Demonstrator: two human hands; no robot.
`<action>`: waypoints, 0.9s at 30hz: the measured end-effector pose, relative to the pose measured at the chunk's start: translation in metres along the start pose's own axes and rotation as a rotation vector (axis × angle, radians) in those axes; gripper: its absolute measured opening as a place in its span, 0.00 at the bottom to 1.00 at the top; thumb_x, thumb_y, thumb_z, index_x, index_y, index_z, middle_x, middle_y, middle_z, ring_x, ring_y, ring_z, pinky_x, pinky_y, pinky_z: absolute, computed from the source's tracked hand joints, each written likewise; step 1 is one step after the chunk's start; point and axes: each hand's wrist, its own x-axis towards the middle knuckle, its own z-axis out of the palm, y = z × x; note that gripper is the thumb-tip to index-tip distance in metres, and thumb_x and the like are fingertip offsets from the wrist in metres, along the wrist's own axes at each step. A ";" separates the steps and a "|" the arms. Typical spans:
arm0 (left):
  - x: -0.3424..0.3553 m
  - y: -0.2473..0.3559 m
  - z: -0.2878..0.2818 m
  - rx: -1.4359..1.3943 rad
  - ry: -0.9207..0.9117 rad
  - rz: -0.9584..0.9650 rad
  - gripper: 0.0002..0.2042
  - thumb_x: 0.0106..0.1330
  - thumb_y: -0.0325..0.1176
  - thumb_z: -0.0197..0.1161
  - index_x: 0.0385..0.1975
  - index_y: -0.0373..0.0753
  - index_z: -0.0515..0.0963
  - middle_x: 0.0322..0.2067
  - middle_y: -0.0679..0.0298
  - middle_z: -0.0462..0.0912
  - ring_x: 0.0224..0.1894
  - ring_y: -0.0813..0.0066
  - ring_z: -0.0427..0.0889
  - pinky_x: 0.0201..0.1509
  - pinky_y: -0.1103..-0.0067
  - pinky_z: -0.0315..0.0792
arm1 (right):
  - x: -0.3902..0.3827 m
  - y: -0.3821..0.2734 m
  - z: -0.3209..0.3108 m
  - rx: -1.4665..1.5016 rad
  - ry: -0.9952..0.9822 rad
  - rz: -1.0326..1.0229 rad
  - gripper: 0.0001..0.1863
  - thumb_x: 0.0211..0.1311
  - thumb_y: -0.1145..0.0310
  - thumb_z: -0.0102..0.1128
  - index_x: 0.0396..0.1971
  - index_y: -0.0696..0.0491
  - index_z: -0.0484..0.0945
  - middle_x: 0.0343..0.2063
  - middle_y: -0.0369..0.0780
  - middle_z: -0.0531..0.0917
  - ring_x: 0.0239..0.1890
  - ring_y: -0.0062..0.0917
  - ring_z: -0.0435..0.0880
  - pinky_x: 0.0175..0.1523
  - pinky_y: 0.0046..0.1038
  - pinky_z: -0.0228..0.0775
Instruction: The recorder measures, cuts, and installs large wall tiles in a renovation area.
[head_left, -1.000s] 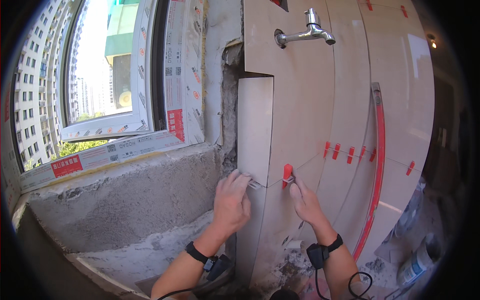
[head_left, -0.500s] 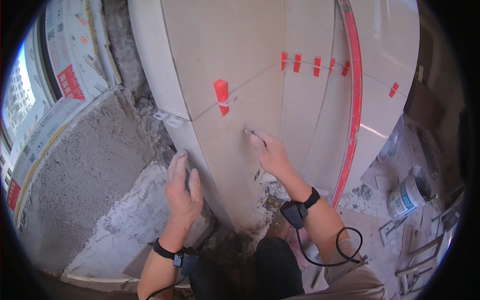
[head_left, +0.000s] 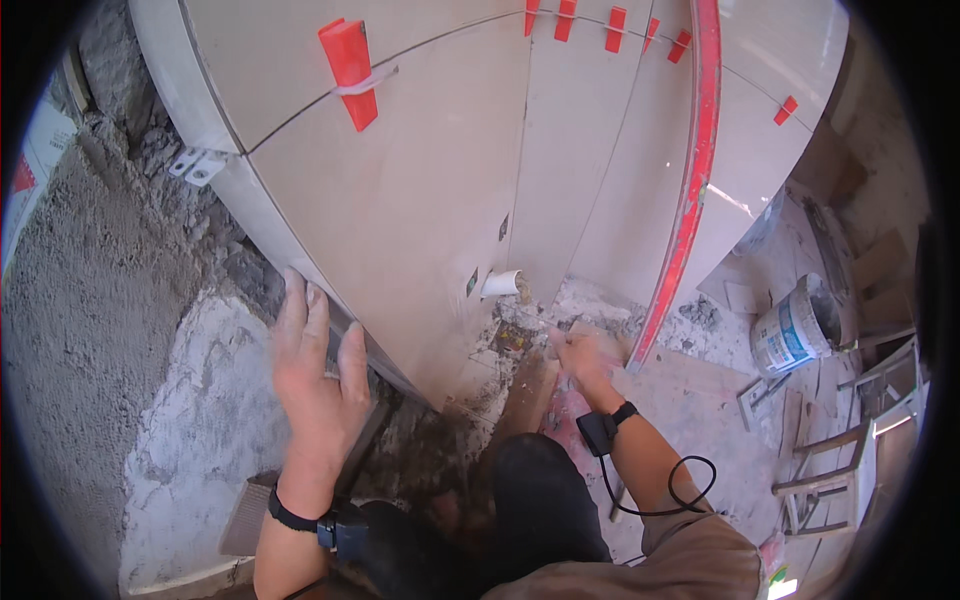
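Clock read on head view. Looks like mid wall-tiling, on the corner return: apparently steadying narrow tile strip (head_left: pixel 262 215), running 10 down to 7 o'clock, with left hand (head_left: pixel 318 388) at 8. Fingers extended, thumb well apart, tips at strip's edge, nothing gripped; can't tell how firm, if pressing at all. Reaching low with right hand (head_left: pixel 584 358) at 4, near rubble (head_left: pixel 505 338) and white pipe stub (head_left: pixel 500 284) at centre. Blurred there: can't tell finger opening or whether holding anything. Red wedge (head_left: pixel 346 58) at 11, seated in white clip (head_left: pixel 364 86) on joint above large wall tile (head_left: pixel 410 210). No wedge visible in paired white clips (head_left: pixel 200 168) at 10, at strip's upper joint. Red straightedge (head_left: pixel 700 150) at 2, in front of tiled wall. Next, my judgement: use light left contact, avoid shifting strip; clear pipe stub with right; probably wedge those bare clips.
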 end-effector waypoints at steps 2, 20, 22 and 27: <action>0.000 0.013 -0.003 -0.130 -0.022 -0.015 0.22 0.58 0.25 0.62 0.53 0.27 0.71 0.56 0.39 0.71 0.55 0.42 0.73 0.60 0.62 0.65 | 0.019 0.045 -0.001 -0.088 0.027 -0.332 0.16 0.59 0.60 0.60 0.32 0.60 0.82 0.18 0.42 0.81 0.24 0.23 0.78 0.29 0.32 0.69; 0.045 0.198 -0.173 -0.540 -0.700 -0.349 0.23 0.67 0.38 0.54 0.57 0.29 0.67 0.52 0.43 0.75 0.55 0.45 0.73 0.58 0.62 0.66 | -0.233 -0.259 -0.207 0.449 -0.746 -0.115 0.25 0.68 0.49 0.46 0.44 0.58 0.75 0.41 0.41 0.83 0.43 0.30 0.81 0.48 0.32 0.71; 0.078 0.239 -0.178 -0.554 -0.746 -0.167 0.24 0.66 0.38 0.54 0.58 0.29 0.67 0.53 0.43 0.74 0.56 0.44 0.71 0.60 0.61 0.64 | -0.282 -0.312 -0.260 1.025 -0.895 0.073 0.20 0.70 0.53 0.43 0.46 0.55 0.74 0.44 0.36 0.80 0.48 0.24 0.77 0.53 0.28 0.66; 0.088 0.264 -0.176 -0.327 -0.776 0.159 0.28 0.66 0.46 0.52 0.58 0.29 0.65 0.58 0.42 0.68 0.62 0.40 0.63 0.66 0.55 0.53 | -0.308 -0.333 -0.291 1.466 -0.840 0.706 0.21 0.73 0.55 0.37 0.55 0.52 0.68 0.55 0.33 0.73 0.59 0.20 0.68 0.64 0.25 0.58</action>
